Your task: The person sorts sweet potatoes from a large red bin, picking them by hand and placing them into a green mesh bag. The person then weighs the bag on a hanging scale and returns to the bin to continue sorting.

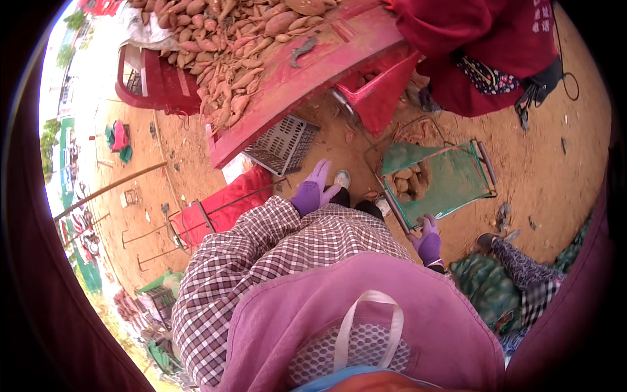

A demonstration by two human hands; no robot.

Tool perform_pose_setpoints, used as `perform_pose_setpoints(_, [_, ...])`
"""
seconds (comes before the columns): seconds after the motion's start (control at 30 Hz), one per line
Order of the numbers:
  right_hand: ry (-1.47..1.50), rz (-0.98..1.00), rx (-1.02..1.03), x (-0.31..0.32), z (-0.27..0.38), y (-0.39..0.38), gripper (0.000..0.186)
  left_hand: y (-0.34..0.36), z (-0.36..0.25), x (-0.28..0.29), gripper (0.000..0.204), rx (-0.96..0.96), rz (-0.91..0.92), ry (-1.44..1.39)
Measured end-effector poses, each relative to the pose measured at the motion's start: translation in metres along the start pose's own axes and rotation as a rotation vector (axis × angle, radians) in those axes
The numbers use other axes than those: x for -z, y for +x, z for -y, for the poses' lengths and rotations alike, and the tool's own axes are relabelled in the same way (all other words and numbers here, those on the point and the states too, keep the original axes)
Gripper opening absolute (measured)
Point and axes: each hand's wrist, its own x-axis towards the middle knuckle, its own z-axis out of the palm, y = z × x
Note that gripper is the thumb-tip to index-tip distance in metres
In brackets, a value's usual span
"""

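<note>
My left hand (312,190), in a purple glove, is held out in front of my body with its fingers apart and nothing in it. Next to it, on the ground, a grey plastic crate (282,145) lies tipped under the edge of a red sloping board. My right hand (428,243), gloved the same way, is beside the near corner of a metal frame (400,219). Its fingers look stretched and apart; whether they touch the frame I cannot tell. A green mesh bag (450,186) hangs on that frame, with several sweet potatoes (406,182) inside its mouth.
Sweet potatoes (225,52) heap on the red board (326,75) ahead. A person in dark red (477,46) stands at the far right, by a red chute (382,95). Red cloth on a frame (222,206) stands left. Filled green sacks (486,284) and another person's patterned leg (519,261) are near right.
</note>
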Motion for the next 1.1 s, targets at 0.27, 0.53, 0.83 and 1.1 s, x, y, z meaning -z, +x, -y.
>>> perform_pose_setpoints(0.27, [-0.159,0.078,0.047,0.078,0.103,0.132,0.041,-0.003,0.102,0.104,0.076,0.301,-0.747,0.250])
perform_pose_setpoints(0.53, [-0.072,-0.161,0.681,0.006,0.391,0.391,0.047,0.127,0.206,0.239,0.074,0.178,-0.909,0.171])
perform_pose_setpoints(0.83, [-0.314,-0.294,0.183,-0.089,0.519,0.649,0.116,0.406,0.242,0.290,0.069,-0.239,-0.595,0.237])
perform_pose_setpoints(1.1, [0.082,-0.299,0.206,-0.092,0.490,0.638,0.103,0.456,0.248,0.280,0.069,-0.096,-0.473,0.028])
